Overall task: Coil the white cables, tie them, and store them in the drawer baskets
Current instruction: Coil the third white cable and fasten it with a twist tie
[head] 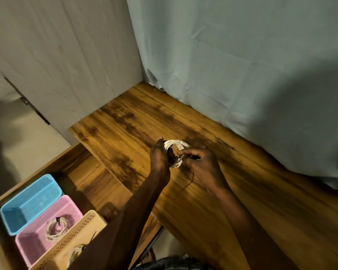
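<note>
Baskets lower left in open drawer: beige basket (90,221) and pink basket (66,203) each hold tied coil, blue basket (30,203) looks empty. Mid-frame over table (115,125), left hand (160,155) grips white cable coil (175,148), right hand (201,159) pinches dark tie (190,178). Tying step; next probably cinch knot, drop coil in blue.

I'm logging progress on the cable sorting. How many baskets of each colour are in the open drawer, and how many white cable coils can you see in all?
Blue basket: 1
Pink basket: 1
Beige basket: 1
White cable coils: 3, namely one in the pink basket, one in the beige basket, one held in both hands over the tabletop
Total: 6
</note>
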